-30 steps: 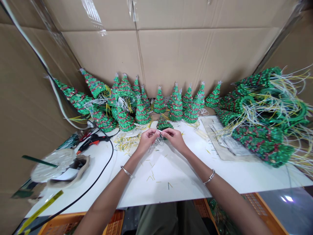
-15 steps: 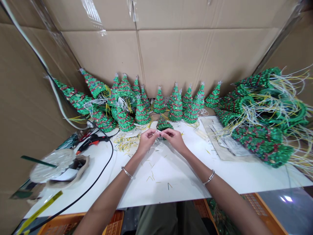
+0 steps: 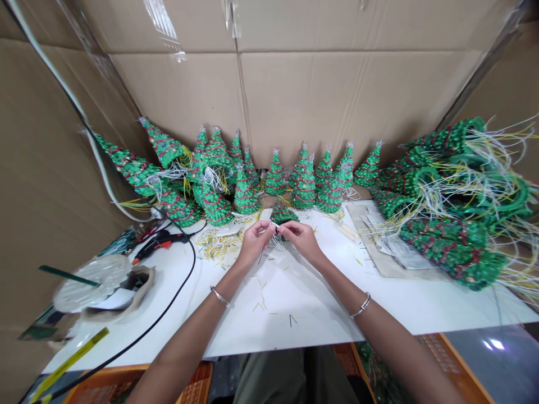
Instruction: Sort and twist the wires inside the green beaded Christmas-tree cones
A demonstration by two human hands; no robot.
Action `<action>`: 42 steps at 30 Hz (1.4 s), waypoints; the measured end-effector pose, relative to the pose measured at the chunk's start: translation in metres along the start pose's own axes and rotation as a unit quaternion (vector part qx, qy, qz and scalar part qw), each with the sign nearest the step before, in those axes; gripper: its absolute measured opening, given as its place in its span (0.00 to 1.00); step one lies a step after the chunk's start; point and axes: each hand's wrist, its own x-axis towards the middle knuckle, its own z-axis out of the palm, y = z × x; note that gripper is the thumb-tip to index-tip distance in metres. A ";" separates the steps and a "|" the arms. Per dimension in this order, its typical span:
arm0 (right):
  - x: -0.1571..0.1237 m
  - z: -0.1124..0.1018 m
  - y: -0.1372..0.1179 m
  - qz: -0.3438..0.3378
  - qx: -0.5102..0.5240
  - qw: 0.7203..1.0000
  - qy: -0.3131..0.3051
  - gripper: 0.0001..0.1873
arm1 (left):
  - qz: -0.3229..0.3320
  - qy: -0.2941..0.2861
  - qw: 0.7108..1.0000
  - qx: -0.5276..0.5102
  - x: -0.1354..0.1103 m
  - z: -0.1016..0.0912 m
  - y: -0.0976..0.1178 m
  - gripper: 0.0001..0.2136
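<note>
I see a smooth white table (image 3: 311,314), cardboard wall (image 3: 295,95), shiny cone-shaped trees (image 3: 303,188); left hand (image 3: 255,240) and right hand (image 3: 301,238) pinch thin white wire (image 3: 274,224).

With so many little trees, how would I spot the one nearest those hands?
Before the big cardboard wall is a white table, small green trees along its back. From the middle of that row, come forward to the left hand and right hand, pinching a thin white piece. The nearest tree is just beyond them, partly hidden, set apart by sitting forward of the central row.
</note>
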 end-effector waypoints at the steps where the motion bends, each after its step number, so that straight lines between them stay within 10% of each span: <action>1: 0.000 0.000 0.000 0.000 0.001 1.000 -0.002 0.16 | -0.003 0.001 1.000 -0.001 0.000 0.000 0.000 0.18; 42: -0.002 0.001 -0.001 -0.021 -0.008 1.000 0.001 0.14 | 0.007 0.004 1.000 0.006 -0.001 -0.001 0.000 0.14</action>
